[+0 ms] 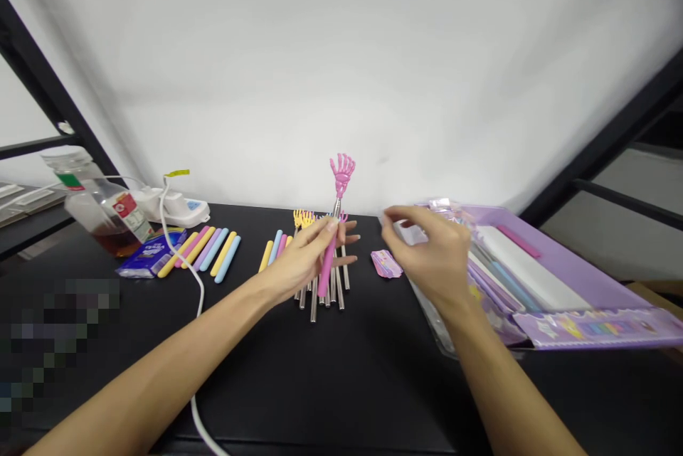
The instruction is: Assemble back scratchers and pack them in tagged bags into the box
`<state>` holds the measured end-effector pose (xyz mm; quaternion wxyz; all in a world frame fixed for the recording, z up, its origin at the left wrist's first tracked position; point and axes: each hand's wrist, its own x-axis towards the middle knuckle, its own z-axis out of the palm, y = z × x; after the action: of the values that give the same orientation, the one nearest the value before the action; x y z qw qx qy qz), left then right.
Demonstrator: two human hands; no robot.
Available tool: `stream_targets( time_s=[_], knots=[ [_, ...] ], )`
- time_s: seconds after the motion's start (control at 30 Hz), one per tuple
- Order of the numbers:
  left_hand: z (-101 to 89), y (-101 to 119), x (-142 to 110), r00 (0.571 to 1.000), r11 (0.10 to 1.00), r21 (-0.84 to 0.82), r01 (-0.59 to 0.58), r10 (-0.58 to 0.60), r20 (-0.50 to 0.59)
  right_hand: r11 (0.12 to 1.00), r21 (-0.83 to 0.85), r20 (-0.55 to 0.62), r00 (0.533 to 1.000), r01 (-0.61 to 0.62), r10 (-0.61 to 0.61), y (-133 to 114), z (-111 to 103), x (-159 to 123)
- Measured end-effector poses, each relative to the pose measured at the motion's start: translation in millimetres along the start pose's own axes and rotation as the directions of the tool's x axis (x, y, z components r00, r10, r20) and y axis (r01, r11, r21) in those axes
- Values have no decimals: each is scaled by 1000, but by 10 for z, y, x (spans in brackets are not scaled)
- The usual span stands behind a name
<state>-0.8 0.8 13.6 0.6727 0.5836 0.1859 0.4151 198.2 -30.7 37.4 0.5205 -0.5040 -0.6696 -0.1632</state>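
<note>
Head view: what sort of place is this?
Likely an indoor desk or worktable against a wall, bearing a power strip, loose pastel handles and an open purple box.

Smooth, matte, pale grey-white wall [331,72], with soft, diffuse shading deepening toward the upper right. Below, a flat black tabletop [341,385] extends to the wall's foot. A slanting black post [32,63] with a narrow black crossbar [32,147] flanks the left; a second black post [613,142] and thin black rail [629,204], the right.
</note>
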Motion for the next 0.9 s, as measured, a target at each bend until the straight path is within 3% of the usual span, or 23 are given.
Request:
stream_targets(
  time_s=[0.07, 0.13, 0.2, 0.33, 0.43, 0.53, 0.7, 0.8, 0.9],
  knots=[
    [16, -18, -2, 999, 994, -97, 50, -47, 27, 981, 188, 191, 982, -39, 2, -138, 83, -63],
    [11, -36, -4, 998, 991, -119, 62, -62, 4, 938, 321, 389, 921, -131, -4, -224, 155, -114],
    [2, -55, -1, 997, 989, -136, 61, -68, -47, 896, 401, 489, 872, -192, -32, -255, 214, -155],
    [9, -90, 16, 993, 979, -188, 81, -95, -67, 855, 443, 529, 848, -269, -7, -245, 307, -222],
    [14, -93, 29, 988, 967, -235, 98, -122, -92, 852, 424, 510, 859, -306, 55, -235, 348, -248],
    [-31, -71, 45, 975, 972, -218, 83, -125, -185, 783, 457, 520, 841, -422, 150, -203, 346, -236],
    [-209, -24, 69, 916, 1000, -22, -10, 0, -401, 604, 485, 626, 733, -633, 265, -105, 300, -160],
    [-339, -17, 81, 873, 982, 183, -35, 119, -472, 588, 448, 650, 697, -673, 302, -47, 287, -120],
    [-459, -38, 106, 866, 952, 304, -43, 187, -463, 614, 418, 657, 689, -670, 304, 12, 268, -104]
  ],
)
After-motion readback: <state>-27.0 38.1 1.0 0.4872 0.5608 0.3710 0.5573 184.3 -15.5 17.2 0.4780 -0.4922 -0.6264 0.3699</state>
